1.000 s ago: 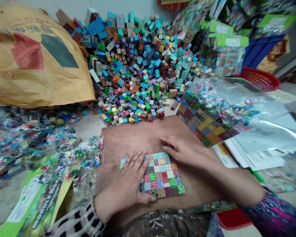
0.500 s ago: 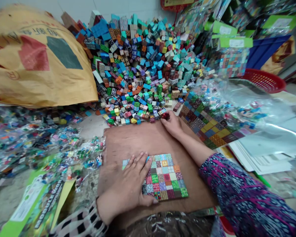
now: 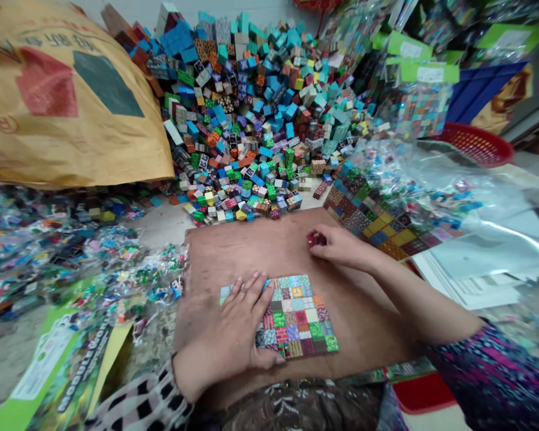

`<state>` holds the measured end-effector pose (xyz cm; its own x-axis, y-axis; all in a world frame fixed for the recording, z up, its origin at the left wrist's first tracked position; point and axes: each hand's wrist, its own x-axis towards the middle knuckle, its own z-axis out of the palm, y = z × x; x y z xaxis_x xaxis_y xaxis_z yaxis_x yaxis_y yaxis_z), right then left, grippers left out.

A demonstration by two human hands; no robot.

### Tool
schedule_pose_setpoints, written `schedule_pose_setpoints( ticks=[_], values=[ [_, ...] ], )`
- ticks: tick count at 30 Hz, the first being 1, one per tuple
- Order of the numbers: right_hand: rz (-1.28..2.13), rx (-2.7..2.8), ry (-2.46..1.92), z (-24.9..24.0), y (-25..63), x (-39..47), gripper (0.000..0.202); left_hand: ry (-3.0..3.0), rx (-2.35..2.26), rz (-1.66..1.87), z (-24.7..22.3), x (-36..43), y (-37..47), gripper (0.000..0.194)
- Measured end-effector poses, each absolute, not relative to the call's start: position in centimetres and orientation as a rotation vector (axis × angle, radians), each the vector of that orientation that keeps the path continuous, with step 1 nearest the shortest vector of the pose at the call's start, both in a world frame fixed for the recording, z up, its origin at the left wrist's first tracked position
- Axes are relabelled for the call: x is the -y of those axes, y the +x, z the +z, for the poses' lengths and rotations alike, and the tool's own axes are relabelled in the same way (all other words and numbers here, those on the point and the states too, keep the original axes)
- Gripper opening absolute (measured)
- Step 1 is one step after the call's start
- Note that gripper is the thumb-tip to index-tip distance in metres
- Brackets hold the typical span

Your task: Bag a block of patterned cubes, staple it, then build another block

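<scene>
My left hand (image 3: 240, 323) lies flat with fingers spread over the left part of a square layer of small patterned blocks (image 3: 303, 314). This layer rests on a brown board (image 3: 251, 245), and part of its left side is hidden under the hand. My right hand (image 3: 335, 244) is above the board's right half, its thumb and fingers pinched on a small dark red block (image 3: 313, 240). Along the top right of the layer the outline is stepped, with an orange block (image 3: 318, 301) at the edge.
Behind the board rises a big heap of loose blocks (image 3: 251, 120). A yellow sack (image 3: 94, 131) stands left, above bagged small figures (image 3: 94, 239). At right are a patterned block panel (image 3: 372, 215), clear plastic bags (image 3: 498, 209) and a red basket (image 3: 480, 143).
My right hand has come back from the heap's edge over the board, carrying the dark red block. My left hand stays on the block layer. The view has shifted slightly.
</scene>
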<state>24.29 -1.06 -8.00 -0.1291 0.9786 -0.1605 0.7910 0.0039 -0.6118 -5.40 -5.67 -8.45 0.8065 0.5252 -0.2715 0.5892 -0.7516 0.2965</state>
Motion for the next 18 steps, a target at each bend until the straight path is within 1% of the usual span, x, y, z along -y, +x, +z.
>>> schedule_pose_setpoints(
  ticks=[2, 4, 11, 15, 18],
  values=[
    [0.898, 2.140, -1.841, -7.4, 24.0, 2.3, 0.011, 2.636, -0.837, -0.232, -8.6, 5.7, -5.5, 0.113],
    [0.910, 2.199, -1.805, -7.3, 23.7, 3.3, 0.016, 2.646, -0.830, -0.210, -8.8, 5.7, -5.6, 0.114],
    [0.949, 2.108, -1.739, -7.8, 23.2, 5.8, 0.031, 2.650, -0.836, -0.231, -8.8, 5.7, -5.6, 0.110],
    [0.932, 2.053, -1.697, -7.6, 22.6, 7.0, 0.030, 2.650, -0.828, -0.249, -8.6, 5.6, -5.5, 0.115],
    [0.924, 2.014, -1.675, -7.7, 22.3, 7.6, 0.028, 2.664, -0.822, -0.195, -8.8, 5.6, -5.6, 0.115]
  ],
)
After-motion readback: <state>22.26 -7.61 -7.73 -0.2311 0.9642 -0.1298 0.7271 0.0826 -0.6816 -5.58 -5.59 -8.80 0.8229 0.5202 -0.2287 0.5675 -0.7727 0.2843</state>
